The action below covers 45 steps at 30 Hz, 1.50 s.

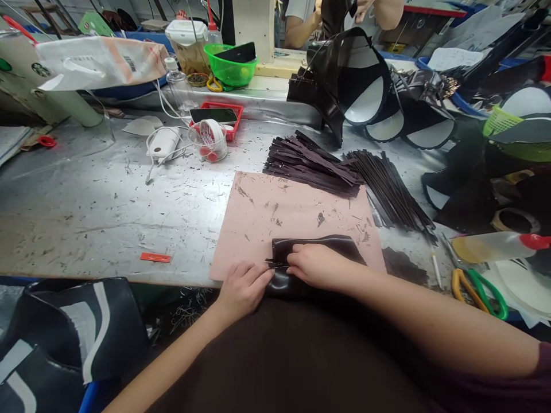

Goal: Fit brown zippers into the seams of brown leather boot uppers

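A glossy black leather piece (321, 246) lies over the near edge of the pinkish board (258, 212), partly hanging toward my body. My left hand (245, 287) grips its left end, thumb and fingers pressed together at a thin seam or strip. Close beside it, my right hand (310, 265) pinches the leather along that same line, with the fingertips curled under and partly hidden. Just past the board's far edge lies a pile of dark zipper-like strips (312, 163), and a bundle of thin black strips (394, 189) sits right of it.
Scissors (477, 292) with yellow and green handles and a glue bottle (495, 246) lie at right. An orange-red strip (155, 257) is at left. A tape roll (213, 139), red tray (236, 120) and green bowl (235, 71) stand farther back. Another person's arm (301, 28) shows beyond.
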Each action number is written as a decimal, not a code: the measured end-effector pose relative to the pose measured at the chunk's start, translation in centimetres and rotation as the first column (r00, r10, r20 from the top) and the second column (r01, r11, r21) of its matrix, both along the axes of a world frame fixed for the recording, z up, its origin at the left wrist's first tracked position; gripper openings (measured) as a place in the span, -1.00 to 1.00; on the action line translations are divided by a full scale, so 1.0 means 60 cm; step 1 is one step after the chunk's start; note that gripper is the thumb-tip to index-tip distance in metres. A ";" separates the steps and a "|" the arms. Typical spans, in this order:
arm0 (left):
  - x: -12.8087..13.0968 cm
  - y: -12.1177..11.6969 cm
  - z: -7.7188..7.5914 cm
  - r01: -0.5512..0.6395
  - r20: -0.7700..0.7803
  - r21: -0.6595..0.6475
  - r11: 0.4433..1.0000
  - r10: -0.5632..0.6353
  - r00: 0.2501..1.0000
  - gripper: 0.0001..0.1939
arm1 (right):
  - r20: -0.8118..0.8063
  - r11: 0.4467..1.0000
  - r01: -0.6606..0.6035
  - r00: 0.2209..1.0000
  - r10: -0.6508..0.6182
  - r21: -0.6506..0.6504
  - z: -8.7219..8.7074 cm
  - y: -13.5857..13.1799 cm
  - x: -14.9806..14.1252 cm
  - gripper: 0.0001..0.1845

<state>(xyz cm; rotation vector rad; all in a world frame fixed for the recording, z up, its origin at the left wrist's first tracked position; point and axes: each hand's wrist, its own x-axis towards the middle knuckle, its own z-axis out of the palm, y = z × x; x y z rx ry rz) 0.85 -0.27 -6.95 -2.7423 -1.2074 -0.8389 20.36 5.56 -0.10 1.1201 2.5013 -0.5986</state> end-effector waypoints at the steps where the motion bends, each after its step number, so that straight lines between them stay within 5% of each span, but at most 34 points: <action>1: 0.000 0.000 0.000 -0.016 -0.009 0.011 1.000 0.016 1.000 -0.75 | 0.003 1.000 -0.002 1.000 0.002 0.002 -0.001 0.000 0.000 -0.72; 5: -0.002 0.000 0.005 -0.033 -0.082 0.084 0.996 0.040 0.996 -0.74 | 0.015 1.000 -0.010 1.000 0.010 0.007 -0.002 -0.001 -0.003 -0.72; 11: -0.008 0.004 0.020 0.250 -0.293 0.099 0.963 -0.212 0.933 -0.70 | 0.030 1.000 -0.022 0.999 0.021 0.019 0.001 -0.002 -0.006 -0.72; 19: -0.004 0.015 0.026 0.322 -0.401 0.094 0.942 -0.260 0.878 -0.71 | 0.030 0.999 -0.032 0.999 0.031 0.035 -0.003 -0.004 -0.005 -0.73; 26: 0.001 0.011 0.017 0.270 -0.415 0.193 0.943 -0.170 0.894 -0.76 | 0.047 0.998 0.021 0.999 -0.024 0.064 -0.004 -0.005 -0.010 -0.71; 32: 0.003 0.018 0.025 0.334 -0.460 0.125 0.934 -0.244 0.854 -0.68 | 0.109 0.996 0.000 0.994 -0.009 0.086 -0.002 -0.008 -0.025 -0.73; 37: 0.004 0.030 0.031 0.368 -0.452 0.141 0.919 -0.272 0.850 -0.74 | 0.240 0.996 0.079 0.967 -0.086 0.036 0.028 -0.003 0.014 -0.58; 45: -0.012 0.053 0.026 0.479 -0.443 -0.023 0.877 -0.438 0.782 -0.77 | 0.139 0.975 0.208 0.971 -0.196 -0.078 0.014 -0.015 0.068 -0.70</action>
